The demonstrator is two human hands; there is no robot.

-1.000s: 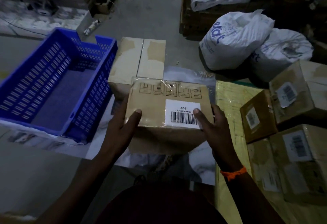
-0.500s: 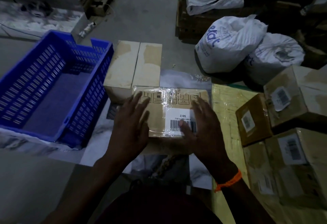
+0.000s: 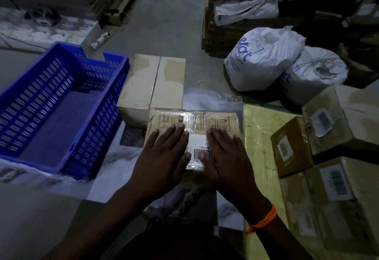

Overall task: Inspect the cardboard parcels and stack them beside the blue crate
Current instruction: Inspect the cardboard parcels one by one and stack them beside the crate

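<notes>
Right now both hands lie flat on the wrapped cardboard parcel [image 3: 215, 120]. The left hand [image 3: 164, 157] and the right hand [image 3: 223, 157] have straight, spread fingers pressing its top, gripping nothing. An orange wristband [image 3: 264, 217] circles the right wrist.

The parcel sits at the middle of the view, on a marbled sheet [image 3: 114, 155]. Its left edge faces the blue crate [image 3: 98, 120] at nine o'clock, with a narrow strip of sheet between them. Its far left corner reaches the near edge of a taped cardboard box [image 3: 151, 83] at eleven o'clock; whether the two touch I cannot tell. That box stands just beside the crate's right wall. The parcel's right edge runs along a yellow wrapped slab [image 3: 258, 132] at three o'clock. Its near edge is hidden under the palms.

Open room lies mainly at twelve o'clock, where bare concrete floor [image 3: 168, 30] runs away past the taped box. At one to two o'clock the way is crowded by sacks, at three to four o'clock by boxes.

Counted: one crate, one parcel under the hands, one taped box behind it, two white sacks [image 3: 262, 58] [image 3: 313, 73], and four labelled boxes [image 3: 291, 147] stacked at the right. More cartons sit at one o'clock, too dim to count.
</notes>
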